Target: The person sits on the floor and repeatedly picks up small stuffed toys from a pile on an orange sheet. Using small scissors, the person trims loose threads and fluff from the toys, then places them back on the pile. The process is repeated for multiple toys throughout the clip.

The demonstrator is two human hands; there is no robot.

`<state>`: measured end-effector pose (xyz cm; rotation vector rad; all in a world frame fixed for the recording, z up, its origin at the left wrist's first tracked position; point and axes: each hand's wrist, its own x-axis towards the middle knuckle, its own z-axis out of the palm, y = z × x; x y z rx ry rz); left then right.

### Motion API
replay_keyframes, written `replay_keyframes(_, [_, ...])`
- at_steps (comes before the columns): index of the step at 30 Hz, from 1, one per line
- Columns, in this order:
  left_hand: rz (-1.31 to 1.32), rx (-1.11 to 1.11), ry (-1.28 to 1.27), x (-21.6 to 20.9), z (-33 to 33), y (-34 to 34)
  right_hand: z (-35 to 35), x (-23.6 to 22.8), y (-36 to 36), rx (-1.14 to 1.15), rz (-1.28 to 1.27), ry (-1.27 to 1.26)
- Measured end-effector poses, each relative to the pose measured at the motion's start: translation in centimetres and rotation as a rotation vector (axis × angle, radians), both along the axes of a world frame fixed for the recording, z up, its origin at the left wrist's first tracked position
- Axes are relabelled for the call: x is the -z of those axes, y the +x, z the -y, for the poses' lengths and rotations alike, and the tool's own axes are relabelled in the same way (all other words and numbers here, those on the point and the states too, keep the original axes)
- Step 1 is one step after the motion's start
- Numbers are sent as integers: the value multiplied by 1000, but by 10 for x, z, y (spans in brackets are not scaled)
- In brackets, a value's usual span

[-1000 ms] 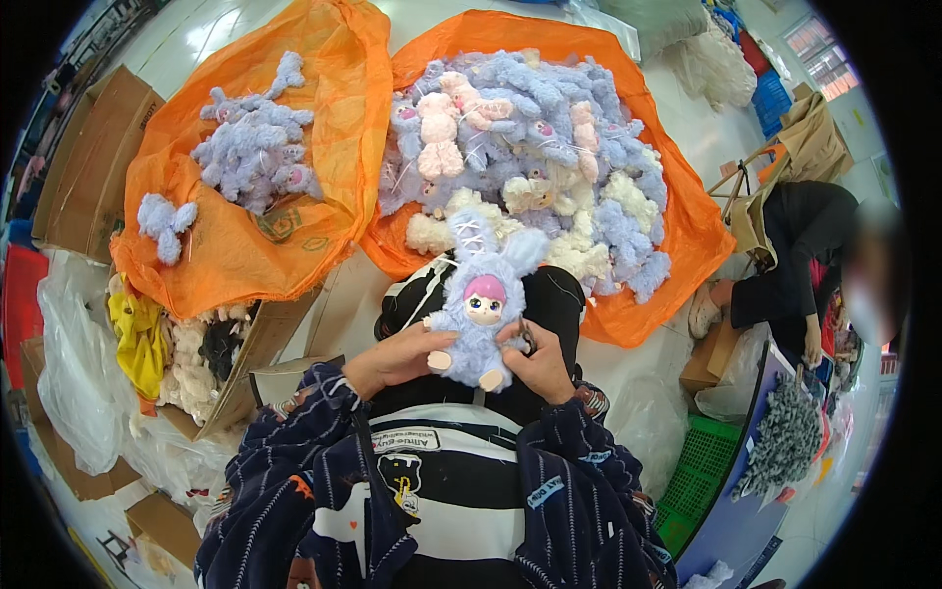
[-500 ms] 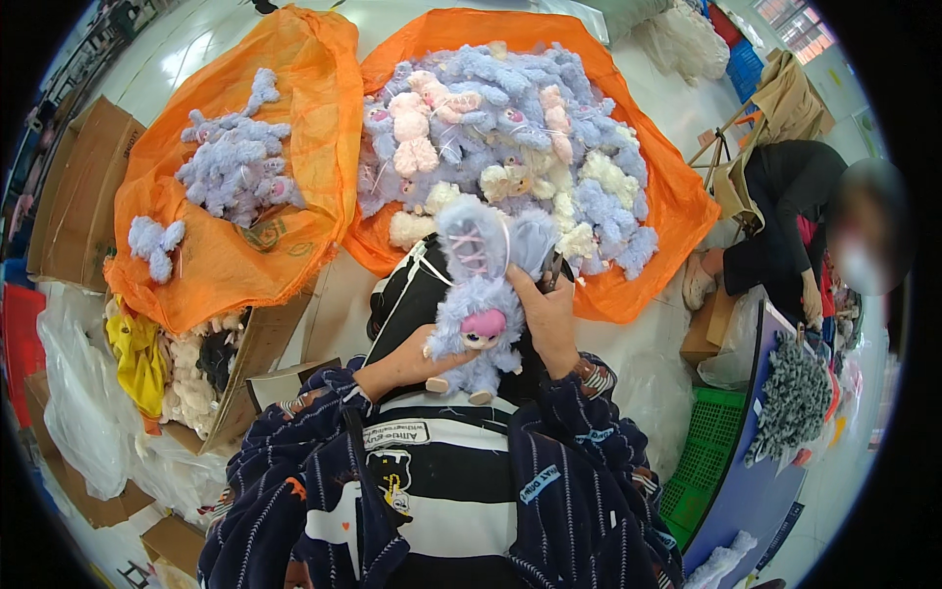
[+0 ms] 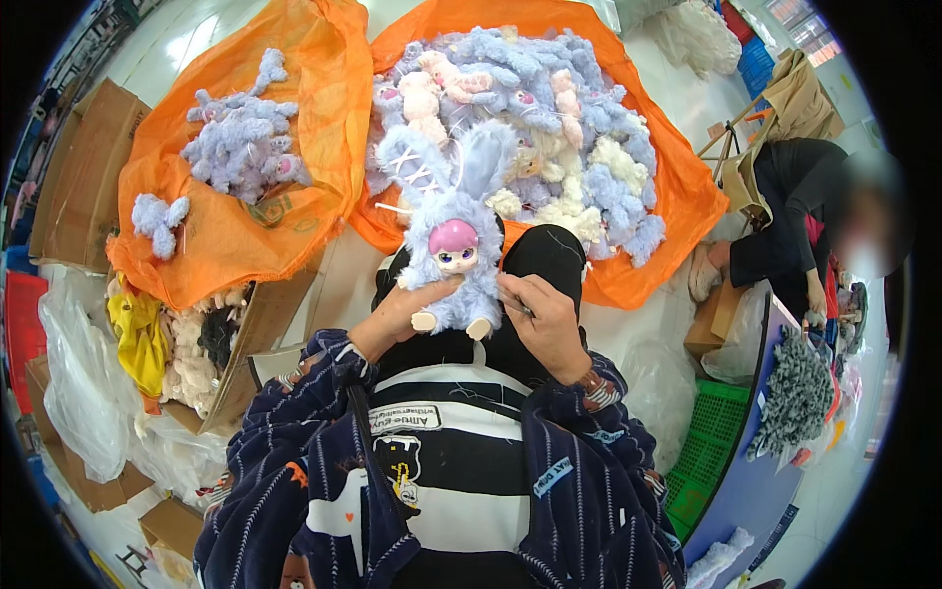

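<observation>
A lavender plush bunny doll [image 3: 453, 290] faces up over my lap, with a vinyl face, a glossy pink forehead and small cream feet. Its two long ears stand up. Pale lacing criss-crosses the left one. My left hand [image 3: 414, 306] is closed around the doll's lower left side, thumb on its belly. At the doll's right side, the fingers of my right hand [image 3: 545, 324] are pinched together by its arm. A slim dark tool [image 3: 519, 305] shows partly between those fingers; its kind is too small to tell.
Ahead, an orange sack [image 3: 677, 201] bears a heap of lavender, pink and cream plush dolls; another orange sack [image 3: 324, 128] at left holds fewer. Cardboard boxes [image 3: 86, 182] stand at left. A green crate [image 3: 705, 442] and a blue-topped table [image 3: 751, 461] are at right, near a bending person [image 3: 790, 201].
The doll has come upright, its ears now spread and its face turned up. My right hand has moved from the ears down to the doll's right side.
</observation>
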<state>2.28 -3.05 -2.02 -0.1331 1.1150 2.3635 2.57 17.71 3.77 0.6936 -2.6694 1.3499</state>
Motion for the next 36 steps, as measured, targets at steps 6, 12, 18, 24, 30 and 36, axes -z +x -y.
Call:
replay_keyframes(6, [-83,-66,-134,-2,-10,4,11,9,2,228,550,-483])
replay_keyframes(12, [-56,-131,50,3,-4,-3,1,-2,6,-54,330,-145])
replay_keyframes(18, [-65,-116,29,3,-6,0,14,2,16,-248,-177,366])
replay_keyframes(24, [-59,-167,38,6,-9,2,24,29,19,157,90,-41])
replay_keyframes(30, [-149,-194,-86,4,-14,5,28,27,17,228,581,-546])
replay_keyframes(36, [-202,-170,-122,6,-9,5,32,18,20,136,897,-830])
